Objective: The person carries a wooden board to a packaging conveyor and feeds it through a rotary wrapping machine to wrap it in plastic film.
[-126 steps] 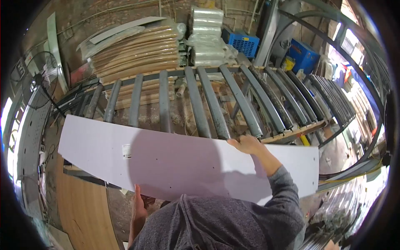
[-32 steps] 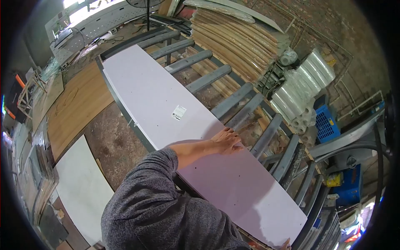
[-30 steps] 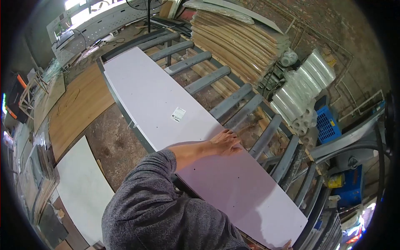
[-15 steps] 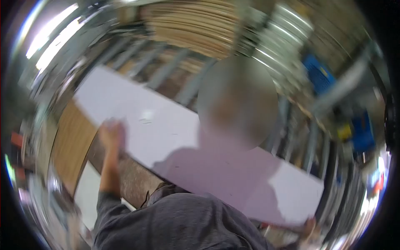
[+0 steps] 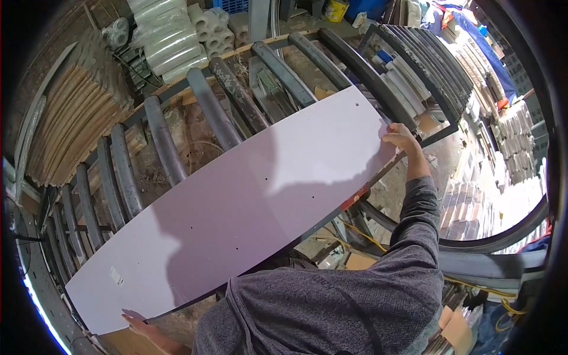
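A long pale panel (image 5: 236,195) with small dark holes and a white label (image 5: 116,276) lies across a rack of grey metal bars (image 5: 160,139). At the panel's right end, my right hand (image 5: 401,138) grips the edge, fingers curled over the corner. Near the lower left edge, my left hand (image 5: 139,325) touches the panel, its thumb or a finger stretched over the surface and the rest partly hidden below the edge.
Behind the rack stand a stack of wrapped brown boards (image 5: 74,118) and plastic-wrapped rolls (image 5: 165,35). A yellow bucket (image 5: 336,10) is at the top. A curved black metal frame (image 5: 503,239) arches round the right side, with yellow cable (image 5: 479,288) beneath it.
The view has swung toward the panel's right end. My left hand has moved from the panel's far long edge to its lower left edge. My right hand remains at the right end.
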`<state>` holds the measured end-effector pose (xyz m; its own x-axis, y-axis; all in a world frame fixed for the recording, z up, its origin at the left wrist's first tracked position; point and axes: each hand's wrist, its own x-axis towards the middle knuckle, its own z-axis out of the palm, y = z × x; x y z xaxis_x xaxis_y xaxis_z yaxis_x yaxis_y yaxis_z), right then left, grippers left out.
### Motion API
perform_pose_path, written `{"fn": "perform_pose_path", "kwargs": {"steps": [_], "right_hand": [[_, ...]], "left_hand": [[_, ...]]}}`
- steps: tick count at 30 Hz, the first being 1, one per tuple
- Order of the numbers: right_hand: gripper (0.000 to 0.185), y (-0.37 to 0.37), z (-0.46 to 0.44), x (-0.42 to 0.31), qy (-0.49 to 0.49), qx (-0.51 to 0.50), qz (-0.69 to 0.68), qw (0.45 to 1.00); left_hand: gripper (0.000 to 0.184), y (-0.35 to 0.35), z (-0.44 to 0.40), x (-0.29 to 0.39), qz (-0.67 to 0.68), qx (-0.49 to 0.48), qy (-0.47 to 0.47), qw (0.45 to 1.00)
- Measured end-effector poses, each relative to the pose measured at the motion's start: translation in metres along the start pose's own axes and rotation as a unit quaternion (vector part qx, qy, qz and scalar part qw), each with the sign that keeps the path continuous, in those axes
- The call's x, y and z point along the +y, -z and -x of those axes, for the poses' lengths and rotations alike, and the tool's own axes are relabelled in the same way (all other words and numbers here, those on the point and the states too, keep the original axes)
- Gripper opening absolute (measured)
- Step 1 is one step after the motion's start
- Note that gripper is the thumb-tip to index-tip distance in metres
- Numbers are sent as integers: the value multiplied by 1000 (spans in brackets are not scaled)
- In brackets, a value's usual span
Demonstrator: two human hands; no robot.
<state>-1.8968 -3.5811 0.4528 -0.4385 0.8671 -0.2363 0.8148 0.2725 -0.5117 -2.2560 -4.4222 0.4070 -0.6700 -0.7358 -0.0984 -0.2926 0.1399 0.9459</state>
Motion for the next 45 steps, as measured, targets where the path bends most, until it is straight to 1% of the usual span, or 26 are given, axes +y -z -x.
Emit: {"fn": "perform_pose_path", "kwargs": {"steps": [3, 4, 6, 9, 10, 11, 12, 13, 14, 15, 16, 17, 18, 19, 20, 21, 22, 25, 29, 33, 37, 38, 41, 43, 44, 45], "right_hand": [[20, -3, -4, 12, 26, 14, -14, 999], [19, -4, -4, 9, 34, 16, -18, 999], [16, -7, 3, 4, 35, 26, -76, 996], [12, -9, 16, -1, 48, 6, -147, 988], [11, -10, 15, 2, 57, -11, -167, 984], [11, -6, 12, 16, 39, -18, -188, 981], [11, -13, 9, 20, 29, -34, -209, 977], [19, -6, 45, -19, 12, -12, -285, 958], [24, -12, 21, 23, 95, -15, -247, 964], [22, -19, 29, 16, 88, 33, -253, 963], [18, -7, 9, 19, 43, -99, -190, 976], [18, -6, 3, 28, 85, -107, -189, 972], [18, -5, -5, 37, 127, -114, -189, 967], [22, -22, -37, 88, 181, 13, -189, 965], [30, -21, -43, 86, 97, -88, -380, 916], [22, -27, -45, 85, 193, 7, -317, 929], [25, -28, -41, 78, 203, 25, -287, 936], [32, -25, -13, 29, 224, 29, -200, 953], [43, -24, 39, -22, 260, 24, -130, 957], [54, -15, 79, -67, 312, 8, -68, 948], [65, -2, 122, -115, 392, -15, -14, 920], [59, -2, 99, -102, 377, -17, 8, 926], [41, -15, -26, -88, 372, -21, 107, 922], [30, -38, -99, -115, 416, -9, 177, 892], [25, -60, -131, -138, 460, 13, 205, 864], [20, -74, -85, -211, 404, -119, 192, 887]], "left_hand": [[57, 20, -49, -43, -4, -64, -94, 994], [55, 19, -57, -43, 6, -69, -61, 996], [52, 20, -68, -46, 31, -75, 6, 997], [45, 18, -79, -50, 19, -42, 34, 998], [44, 21, -106, -58, -47, -102, 30, 993], [42, 34, -127, -72, -111, -152, 31, 982], [36, 29, -126, -78, 36, -153, 100, 982], [30, 24, -120, -79, 179, -137, 169, 959], [22, 28, -116, -79, 230, -140, 171, 948], [15, 22, -103, -76, 244, -151, 132, 949], [9, 16, -87, -67, 252, -157, 84, 951], [11, 14, -72, -59, 257, -160, 39, 952], [17, 13, -59, -51, 260, -156, -3, 953], [25, 12, -43, -42, 251, -143, -45, 956], [20, 9, -36, -33, 253, -72, 24, 965], [18, 1, -32, -27, 207, -6, 26, 978], [17, -1, -26, -22, 158, 52, 31, 986], [19, -1, -14, -15, 161, 57, 49, 984], [21, 7, -15, -19, 135, 49, 55, 988], [25, 11, -18, -25, 110, 40, 59, 991], [31, 3, -13, -22, 31, 88, 46, 995], [32, 2, -10, -23, 22, 95, 41, 994], [35, -4, -5, -20, 14, 105, 24, 994], [37, -4, -7, -27, 24, 100, 12, 995], [38, -3, -5, -26, 11, 100, 13, 995], [38, -4, 1, -22, 1, 103, 14, 995]]}}
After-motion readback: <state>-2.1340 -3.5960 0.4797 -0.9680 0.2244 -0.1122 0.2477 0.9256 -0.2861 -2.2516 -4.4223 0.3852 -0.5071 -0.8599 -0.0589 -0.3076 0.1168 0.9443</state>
